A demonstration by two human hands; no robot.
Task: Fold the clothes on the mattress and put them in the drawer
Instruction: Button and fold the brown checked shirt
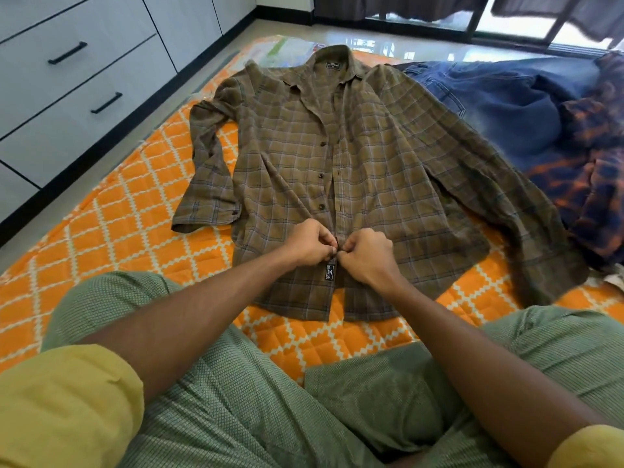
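A brown checked shirt (371,157) lies flat and face up on the orange quilted mattress (128,211), collar away from me, sleeves spread out. My left hand (312,243) and my right hand (363,256) meet at the shirt's button strip near the hem. Both pinch the strip's two edges together at a button, fingers curled. Three dark buttons show along the strip above my hands. The drawers (77,79) are white with black handles and stand to the left of the mattress.
Blue jeans (506,99) and a dark blue and orange patterned garment (587,157) lie heaped at the right of the mattress. My crossed legs in green trousers (270,400) fill the foreground. A glass door (506,18) stands at the back.
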